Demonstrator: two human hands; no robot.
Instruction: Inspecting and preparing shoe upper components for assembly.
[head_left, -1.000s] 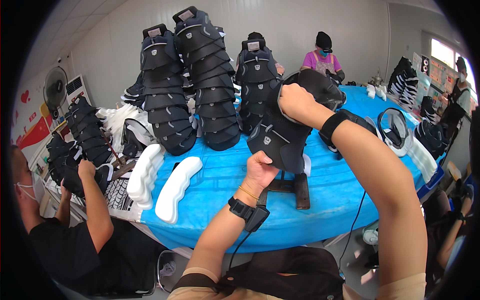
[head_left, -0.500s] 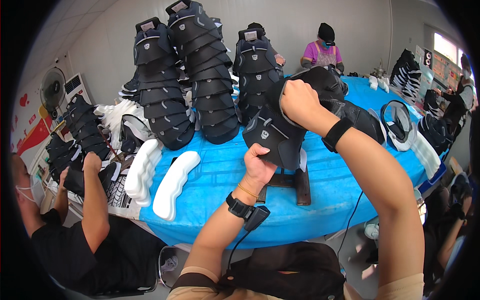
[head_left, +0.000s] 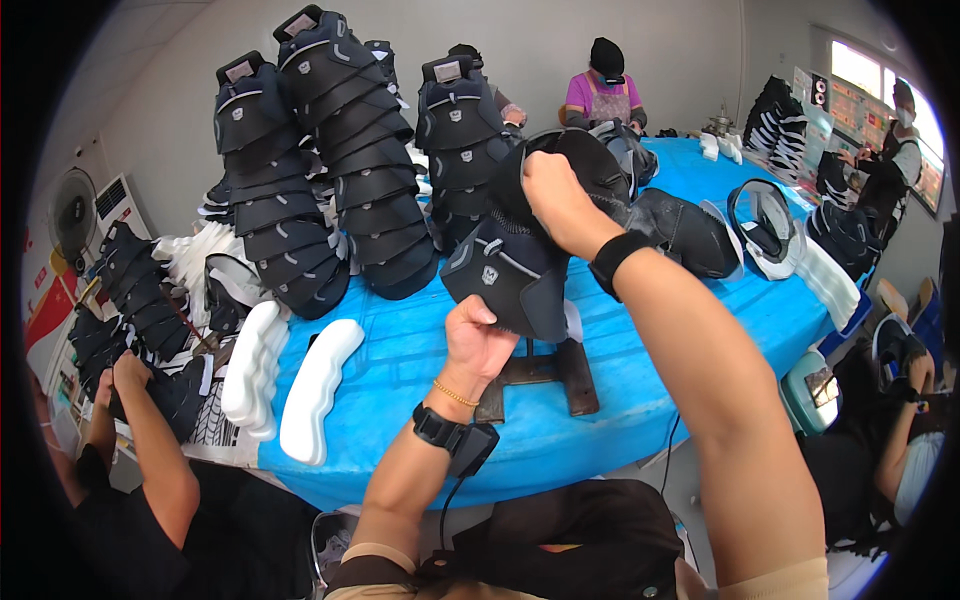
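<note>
Tall stacks of black shoe uppers (head_left: 375,185) stand upper left, whether finished or waiting unclear. At centre, the left hand (head_left: 481,340) pinches the lower edge of one black upper (head_left: 508,275), not yet set down; the right hand (head_left: 562,200) is at its opening, fingers hidden, grip uncertain.

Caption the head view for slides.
Left hand and right hand on a black shoe upper over a blue table, stacked uppers beyond.
</note>
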